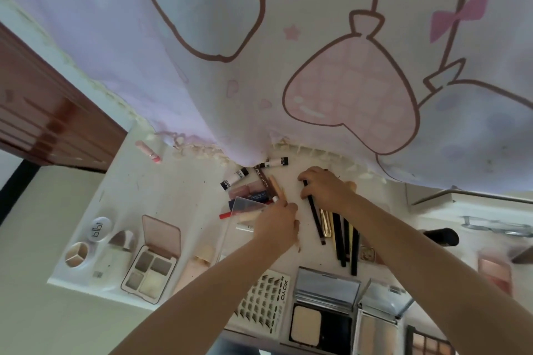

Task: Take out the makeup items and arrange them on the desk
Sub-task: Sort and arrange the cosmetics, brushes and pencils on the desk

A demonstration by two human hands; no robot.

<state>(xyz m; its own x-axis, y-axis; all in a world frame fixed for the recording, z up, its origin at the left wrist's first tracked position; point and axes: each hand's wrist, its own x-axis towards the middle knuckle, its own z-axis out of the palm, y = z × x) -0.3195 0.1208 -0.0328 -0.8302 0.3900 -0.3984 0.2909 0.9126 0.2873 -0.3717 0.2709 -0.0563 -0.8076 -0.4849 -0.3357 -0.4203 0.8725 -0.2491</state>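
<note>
A heap of small makeup items point(250, 190) lies at the back of the white desk point(184, 181), with tubes, lip pencils and a clear lid. My left hand point(277, 223) pinches a thin beige pencil point(278, 189) at the heap's right edge. Curled fingers of my right hand point(326, 186) hold the top of a long black pencil point(315, 217). That pencil slants down beside a row of black and gold brushes point(344, 239). An open eyeshadow palette point(151, 265) lies front left.
A printed curtain point(288, 52) hangs over the desk's back edge. A pink lipstick point(148, 151) lies far left. A round jar point(98, 228), a lash card point(264, 301) and open powder compacts point(323, 314) line the front. A brown cabinet point(43, 118) stands at left.
</note>
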